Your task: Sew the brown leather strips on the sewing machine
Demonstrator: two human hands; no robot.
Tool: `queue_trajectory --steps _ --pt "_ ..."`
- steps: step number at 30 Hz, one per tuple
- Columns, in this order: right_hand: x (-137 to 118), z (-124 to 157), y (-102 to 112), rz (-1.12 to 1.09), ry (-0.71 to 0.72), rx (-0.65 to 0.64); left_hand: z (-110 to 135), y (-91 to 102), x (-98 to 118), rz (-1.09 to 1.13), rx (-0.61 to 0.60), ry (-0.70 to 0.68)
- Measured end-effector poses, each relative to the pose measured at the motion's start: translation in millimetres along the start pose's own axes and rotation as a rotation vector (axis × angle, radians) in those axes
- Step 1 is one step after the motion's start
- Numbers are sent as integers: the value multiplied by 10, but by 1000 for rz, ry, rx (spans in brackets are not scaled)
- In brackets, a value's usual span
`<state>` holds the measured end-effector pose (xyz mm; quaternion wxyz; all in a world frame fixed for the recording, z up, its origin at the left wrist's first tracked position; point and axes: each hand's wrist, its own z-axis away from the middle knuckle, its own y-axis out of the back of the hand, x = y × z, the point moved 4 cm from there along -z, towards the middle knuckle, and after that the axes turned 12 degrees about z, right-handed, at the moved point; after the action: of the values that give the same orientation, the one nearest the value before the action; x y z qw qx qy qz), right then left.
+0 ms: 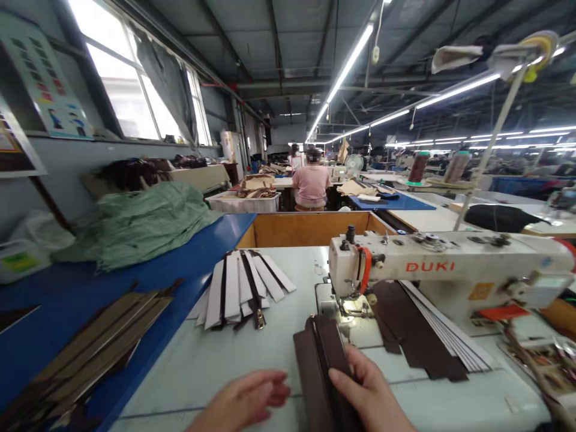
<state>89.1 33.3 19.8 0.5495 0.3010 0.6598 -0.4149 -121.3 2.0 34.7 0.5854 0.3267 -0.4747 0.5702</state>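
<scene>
My right hand (371, 390) grips a dark brown zippered leather piece (317, 366), thumb on top and fingers along its right edge. A zipper runs lengthwise down the middle of that piece. To its left is my left hand (247, 399), slightly blurred, its fingers stretched out and holding nothing. Ahead of both hands stands a white sewing machine (405, 261), its needle area just beyond the leather piece. A fan of white-backed zipper strips (240, 285) lies on the table, with a metal zipper pull (260, 319) showing. Dark brown panels (414, 330) lie under the machine arm.
At left, a blue table (180, 258) carries brown zippered strips (99, 354) and a green cloth heap (148, 222). A wooden partition (301, 229) crosses behind the work table. A thread stand pole (490, 144) rises at right. Farther back sits a person in pink (311, 185).
</scene>
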Motion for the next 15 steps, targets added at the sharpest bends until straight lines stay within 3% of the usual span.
queue_trajectory --steps 2,5,10,15 --pt "-1 53 -36 -45 2 -44 -142 -518 -24 237 -124 1" --pt "77 101 13 -54 -10 -47 -419 -818 30 319 -69 0" --pt "326 159 206 -28 -79 8 -816 -768 134 274 40 -27" --pt "405 141 212 -2 -128 29 -1051 -588 196 241 138 -61"
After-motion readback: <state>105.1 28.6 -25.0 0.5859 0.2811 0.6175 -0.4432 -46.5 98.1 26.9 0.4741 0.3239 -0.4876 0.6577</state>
